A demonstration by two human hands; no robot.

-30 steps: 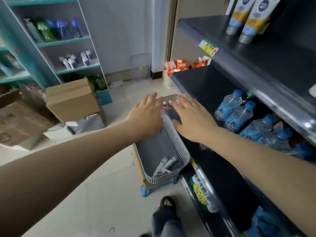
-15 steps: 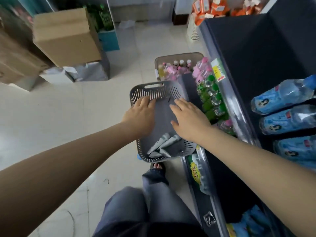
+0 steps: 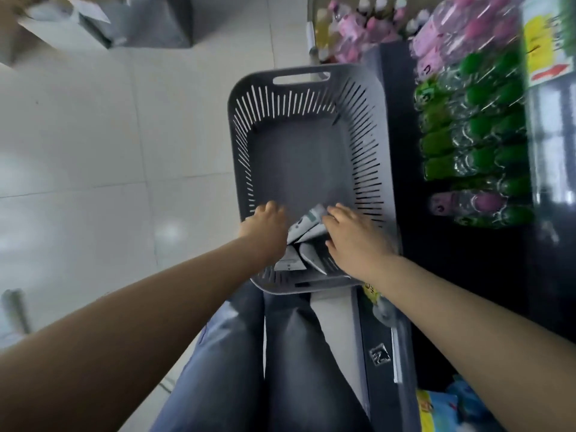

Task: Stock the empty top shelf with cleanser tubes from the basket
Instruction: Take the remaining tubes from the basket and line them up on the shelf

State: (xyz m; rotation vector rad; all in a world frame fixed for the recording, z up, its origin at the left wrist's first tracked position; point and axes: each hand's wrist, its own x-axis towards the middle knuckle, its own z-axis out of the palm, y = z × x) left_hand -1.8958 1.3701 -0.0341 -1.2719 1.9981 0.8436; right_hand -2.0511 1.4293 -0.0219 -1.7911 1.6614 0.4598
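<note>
Shop floor by shelving w/ basket [image 3: 299,79]: tubes [image 3: 307,226] lie at its near edge, left hand [image 3: 265,227] & right hand [image 3: 355,236] reaching in, fingers spread, nothing gripped yet; pick-up step, next needs closing on tubes.

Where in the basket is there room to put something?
The far half of the basket floor is bare, up to the slotted handle wall. The near end is crowded: tubes lie between the left hand and right hand.

Pale glossy floor tiles [image 3: 93,166], dark shelving [image 3: 467,260]
</note>
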